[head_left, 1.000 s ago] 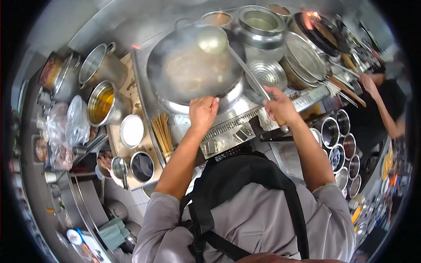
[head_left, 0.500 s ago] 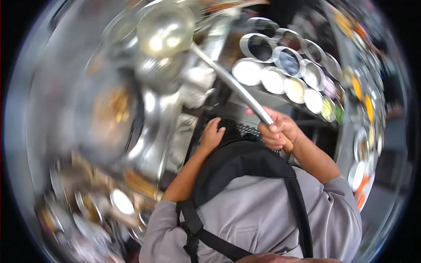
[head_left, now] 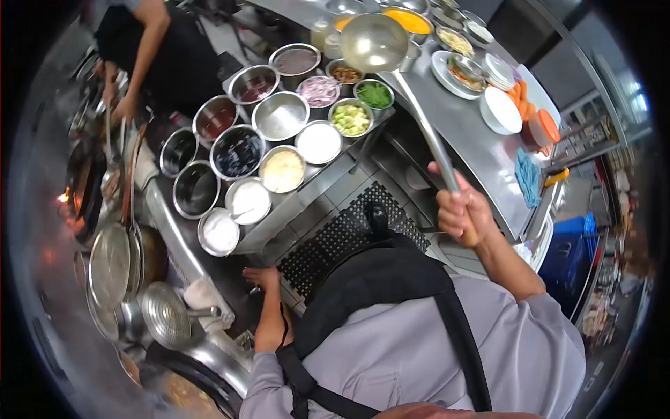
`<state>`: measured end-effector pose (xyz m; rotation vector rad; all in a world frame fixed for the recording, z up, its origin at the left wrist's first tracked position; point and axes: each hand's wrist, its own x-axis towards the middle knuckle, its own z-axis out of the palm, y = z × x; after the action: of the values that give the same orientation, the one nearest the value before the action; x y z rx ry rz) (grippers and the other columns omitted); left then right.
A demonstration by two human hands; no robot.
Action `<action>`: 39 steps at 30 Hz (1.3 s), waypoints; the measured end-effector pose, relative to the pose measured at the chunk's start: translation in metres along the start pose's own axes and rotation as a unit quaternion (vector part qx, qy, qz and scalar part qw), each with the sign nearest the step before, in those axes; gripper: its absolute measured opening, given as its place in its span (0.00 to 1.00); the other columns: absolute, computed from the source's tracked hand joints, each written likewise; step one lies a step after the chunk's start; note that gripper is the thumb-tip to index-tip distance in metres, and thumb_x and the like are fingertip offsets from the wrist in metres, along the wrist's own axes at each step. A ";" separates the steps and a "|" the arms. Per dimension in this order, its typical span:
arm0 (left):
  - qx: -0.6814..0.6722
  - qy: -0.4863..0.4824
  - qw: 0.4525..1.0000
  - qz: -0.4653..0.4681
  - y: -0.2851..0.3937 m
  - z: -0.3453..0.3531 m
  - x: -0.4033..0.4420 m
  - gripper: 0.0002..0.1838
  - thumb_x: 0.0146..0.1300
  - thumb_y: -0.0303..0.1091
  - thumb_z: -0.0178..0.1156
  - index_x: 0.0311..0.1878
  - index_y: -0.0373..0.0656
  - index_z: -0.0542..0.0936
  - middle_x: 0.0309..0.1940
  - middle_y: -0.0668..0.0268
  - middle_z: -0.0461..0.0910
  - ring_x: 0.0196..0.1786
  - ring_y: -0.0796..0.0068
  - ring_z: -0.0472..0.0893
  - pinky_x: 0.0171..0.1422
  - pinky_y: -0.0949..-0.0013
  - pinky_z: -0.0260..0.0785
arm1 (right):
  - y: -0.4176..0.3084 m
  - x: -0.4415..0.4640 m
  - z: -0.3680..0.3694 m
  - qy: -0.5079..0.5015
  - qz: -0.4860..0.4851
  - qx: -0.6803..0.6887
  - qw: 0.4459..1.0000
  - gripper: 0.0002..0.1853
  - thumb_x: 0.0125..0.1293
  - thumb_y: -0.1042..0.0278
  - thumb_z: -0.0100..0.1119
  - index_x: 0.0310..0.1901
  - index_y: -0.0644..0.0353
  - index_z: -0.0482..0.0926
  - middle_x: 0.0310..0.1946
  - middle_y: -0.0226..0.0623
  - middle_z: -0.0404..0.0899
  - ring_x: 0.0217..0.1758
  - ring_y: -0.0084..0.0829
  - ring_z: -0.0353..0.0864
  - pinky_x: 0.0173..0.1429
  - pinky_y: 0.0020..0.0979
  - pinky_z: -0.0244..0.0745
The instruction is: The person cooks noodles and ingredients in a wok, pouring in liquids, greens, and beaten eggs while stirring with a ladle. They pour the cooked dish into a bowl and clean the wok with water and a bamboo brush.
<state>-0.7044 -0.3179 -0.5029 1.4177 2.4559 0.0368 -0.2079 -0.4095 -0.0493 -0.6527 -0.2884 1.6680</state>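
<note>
My right hand (head_left: pixel 463 209) is wrapped round the wooden handle end of a long metal ladle (head_left: pixel 375 43). The ladle's round bowl hangs above the far edge of the seasoning bowls, near the steel counter. My left hand (head_left: pixel 262 277) hangs low at the dark stove front, fingers stretched and holding nothing. Ahead of it stand several metal bowls: white powder (head_left: pixel 219 232), chopped green pieces (head_left: pixel 350 119), sliced pink onion (head_left: pixel 318 91) and dark red sauce (head_left: pixel 215 119). The wok (head_left: pixel 188 391) with food in it is partly visible at the lower left.
A co-worker's arms (head_left: pixel 145 52) reach over another wok (head_left: pixel 85 185) with flame at the left. Strainers (head_left: pixel 110 265) lie beside the stove. A steel counter (head_left: pixel 464 143) holds plates and a white bowl (head_left: pixel 500 110). Black perforated matting (head_left: pixel 328 241) covers the floor.
The view has swung right from the steaming wok to the seasoning bowls and counter. My right hand has carried the ladle away from the wok. My left hand has left the wok's rim.
</note>
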 end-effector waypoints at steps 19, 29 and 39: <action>-0.045 -0.171 0.971 0.161 -0.100 -0.433 -0.034 0.27 0.59 0.43 0.61 0.57 0.35 0.76 0.50 0.45 0.80 0.56 0.49 0.78 0.60 0.57 0.70 | -0.285 0.147 -0.133 0.187 -0.059 -0.358 0.913 0.31 0.63 0.77 0.52 0.69 0.63 0.59 0.17 0.29 0.67 0.12 0.21 0.66 0.17 0.23 0.64; -0.088 -0.238 0.959 0.123 0.176 -0.025 -0.128 0.25 0.60 0.44 0.61 0.53 0.34 0.78 0.43 0.48 0.83 0.49 0.56 0.82 0.54 0.61 0.72 | -0.305 0.155 -0.150 0.182 0.005 -0.292 0.939 0.27 0.64 0.76 0.51 0.66 0.61 0.63 0.17 0.27 0.66 0.12 0.19 0.65 0.16 0.22 0.60; -0.152 -0.280 0.942 0.108 0.196 0.004 -0.106 0.25 0.61 0.43 0.63 0.56 0.35 0.77 0.40 0.55 0.84 0.44 0.66 0.83 0.51 0.66 0.73 | -0.336 0.151 -0.152 0.007 0.061 0.068 0.996 0.21 0.69 0.69 0.48 0.63 0.61 0.67 0.21 0.26 0.66 0.15 0.17 0.64 0.18 0.23 0.60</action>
<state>-0.4891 -0.3081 -0.4472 1.3258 1.7465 0.0510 0.1420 -0.2188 -0.0326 -0.5889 -0.1267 1.7816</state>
